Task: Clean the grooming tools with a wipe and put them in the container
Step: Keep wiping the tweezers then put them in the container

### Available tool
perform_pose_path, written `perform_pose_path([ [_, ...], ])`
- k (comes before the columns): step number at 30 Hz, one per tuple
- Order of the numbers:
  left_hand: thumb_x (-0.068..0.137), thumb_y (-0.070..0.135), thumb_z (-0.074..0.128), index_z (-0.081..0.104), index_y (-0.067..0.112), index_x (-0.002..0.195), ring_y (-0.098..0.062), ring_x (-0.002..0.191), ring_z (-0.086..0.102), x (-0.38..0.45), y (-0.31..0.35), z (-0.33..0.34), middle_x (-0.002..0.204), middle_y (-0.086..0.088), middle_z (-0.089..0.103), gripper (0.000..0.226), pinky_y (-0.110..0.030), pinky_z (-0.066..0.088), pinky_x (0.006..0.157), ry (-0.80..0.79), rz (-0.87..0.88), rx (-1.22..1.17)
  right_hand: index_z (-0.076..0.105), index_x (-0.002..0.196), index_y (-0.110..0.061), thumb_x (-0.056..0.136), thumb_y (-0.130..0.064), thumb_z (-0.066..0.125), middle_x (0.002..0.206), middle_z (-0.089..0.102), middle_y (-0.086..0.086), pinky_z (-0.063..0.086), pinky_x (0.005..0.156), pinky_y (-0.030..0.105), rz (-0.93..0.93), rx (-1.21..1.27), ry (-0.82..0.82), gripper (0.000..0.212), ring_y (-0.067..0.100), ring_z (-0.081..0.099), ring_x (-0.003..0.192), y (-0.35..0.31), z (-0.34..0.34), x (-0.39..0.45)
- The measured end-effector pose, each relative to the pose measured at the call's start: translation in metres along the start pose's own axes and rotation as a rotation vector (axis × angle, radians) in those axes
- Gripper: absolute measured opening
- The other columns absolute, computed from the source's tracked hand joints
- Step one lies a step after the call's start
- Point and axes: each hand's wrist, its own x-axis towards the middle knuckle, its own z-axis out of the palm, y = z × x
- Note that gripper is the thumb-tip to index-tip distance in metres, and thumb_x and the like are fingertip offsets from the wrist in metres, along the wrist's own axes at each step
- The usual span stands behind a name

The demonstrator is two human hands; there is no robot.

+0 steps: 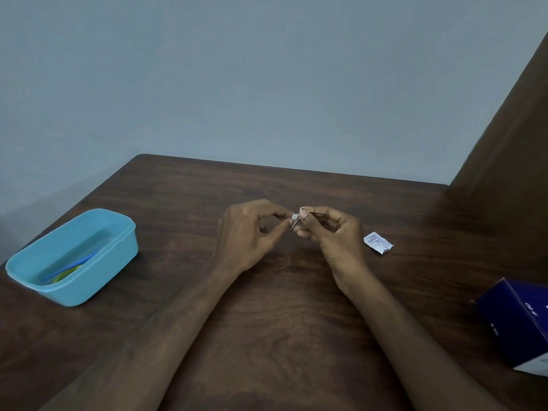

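Centrally, the right hand [332, 232] pinches a thin metal grooming tool [296, 222] while the left hand [249, 232] pinches a small white wipe [294, 216] against it above the dark wooden table [281, 321].

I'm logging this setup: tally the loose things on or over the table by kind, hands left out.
Containers: 1, the light blue container
Tools in the container: 2, a blue tool and a yellow-green tool
Metal tools held: 1, a thin metal tool
Wipes: 1, a small wipe
Torn wrappers: 1, the white sachet
Boxes: 1, the dark blue box
Total: 7
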Motion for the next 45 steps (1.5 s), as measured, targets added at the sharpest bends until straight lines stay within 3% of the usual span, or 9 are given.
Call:
perform_pose_path([
  [6, 0.095, 0.045, 0.079, 0.079, 0.038, 0.097, -0.005, 0.056, 0.059, -0.0018, 0.0053, -0.0006, 0.087, 0.031, 0.069, 0.007, -0.019, 0.038, 0.053, -0.065, 0.044, 0.011, 0.079, 0.1, -0.006, 0.093, -0.003, 0.078, 0.097, 0.08, 0.008, 0.064, 0.077, 0.027, 0.038, 0.06, -0.022, 0.007, 0.021, 0.078, 0.09, -0.002, -0.0001, -0.0002],
  [12, 0.098, 0.044, 0.075, 0.075, 0.037, 0.094, -0.005, 0.054, 0.059, 0.0013, 0.0046, -0.0012, 0.098, 0.026, 0.074, 0.008, -0.02, 0.044, 0.055, 0.129, -0.069, 0.072, 0.078, 0.102, -0.004, 0.095, -0.006, 0.078, 0.094, 0.08, 0.015, 0.064, 0.083, 0.038, -0.01, -0.041, 0.012, 0.008, 0.027, 0.079, 0.085, 0.0013, -0.0065, 0.0046],
  [18, 0.094, 0.046, 0.076, 0.079, 0.04, 0.1, -0.002, 0.057, 0.061, -0.0024, 0.0052, -0.0014, 0.091, 0.027, 0.073, 0.009, -0.025, 0.047, 0.056, -0.014, -0.013, 0.172, 0.078, 0.101, -0.004, 0.093, -0.003, 0.079, 0.093, 0.082, 0.012, 0.063, 0.079, 0.032, -0.085, -0.102, -0.05, 0.008, 0.025, 0.08, 0.086, 0.0021, 0.0005, -0.0006],
  [25, 0.094, 0.045, 0.079, 0.08, 0.041, 0.099, 0.003, 0.054, 0.057, -0.0003, 0.0019, -0.0008, 0.073, 0.043, 0.06, 0.007, -0.019, 0.035, 0.054, 0.0, -0.046, 0.089, 0.078, 0.099, -0.012, 0.092, -0.005, 0.081, 0.092, 0.082, 0.008, 0.064, 0.089, 0.051, -0.101, -0.185, -0.069, 0.011, 0.027, 0.08, 0.087, 0.0066, 0.0009, 0.0005],
  [27, 0.094, 0.044, 0.079, 0.079, 0.041, 0.099, 0.001, 0.053, 0.057, -0.0005, 0.0014, -0.0013, 0.077, 0.046, 0.06, 0.006, -0.018, 0.036, 0.053, -0.003, -0.047, 0.093, 0.077, 0.102, -0.011, 0.092, -0.003, 0.08, 0.093, 0.082, 0.008, 0.064, 0.091, 0.047, -0.106, -0.143, -0.038, 0.013, 0.025, 0.081, 0.09, 0.0046, 0.0012, 0.0004],
  [31, 0.094, 0.049, 0.075, 0.075, 0.044, 0.101, -0.001, 0.057, 0.06, -0.0025, 0.004, -0.0004, 0.091, 0.032, 0.07, 0.009, -0.026, 0.049, 0.058, -0.02, -0.043, 0.193, 0.077, 0.102, -0.008, 0.092, -0.001, 0.079, 0.094, 0.082, 0.01, 0.063, 0.092, 0.044, -0.077, -0.086, -0.015, 0.013, 0.026, 0.081, 0.092, 0.0026, -0.0011, 0.0005],
  [35, 0.095, 0.046, 0.075, 0.077, 0.041, 0.102, -0.001, 0.054, 0.058, -0.0019, 0.0029, -0.0011, 0.094, 0.027, 0.074, 0.008, -0.025, 0.046, 0.056, 0.003, -0.008, 0.165, 0.077, 0.101, -0.007, 0.092, -0.003, 0.08, 0.094, 0.082, 0.01, 0.065, 0.089, 0.047, -0.09, -0.134, -0.051, 0.01, 0.027, 0.081, 0.089, 0.0039, 0.0026, -0.001],
  [39, 0.095, 0.05, 0.074, 0.075, 0.045, 0.102, -0.001, 0.056, 0.057, -0.0017, 0.0035, -0.0012, 0.099, 0.028, 0.074, 0.009, -0.025, 0.046, 0.057, -0.017, -0.036, 0.231, 0.077, 0.104, -0.008, 0.093, -0.006, 0.08, 0.092, 0.081, 0.011, 0.064, 0.087, 0.038, -0.117, -0.077, 0.015, 0.011, 0.025, 0.08, 0.089, 0.0003, -0.001, 0.0004],
  [45, 0.096, 0.05, 0.073, 0.075, 0.044, 0.103, 0.001, 0.056, 0.057, -0.0019, 0.0049, -0.0031, 0.1, 0.029, 0.074, 0.01, -0.024, 0.047, 0.057, -0.025, -0.033, 0.221, 0.076, 0.103, -0.003, 0.092, -0.004, 0.081, 0.093, 0.081, 0.013, 0.064, 0.091, 0.042, -0.067, -0.019, 0.01, 0.012, 0.029, 0.08, 0.09, -0.0006, 0.0011, -0.0005],
])
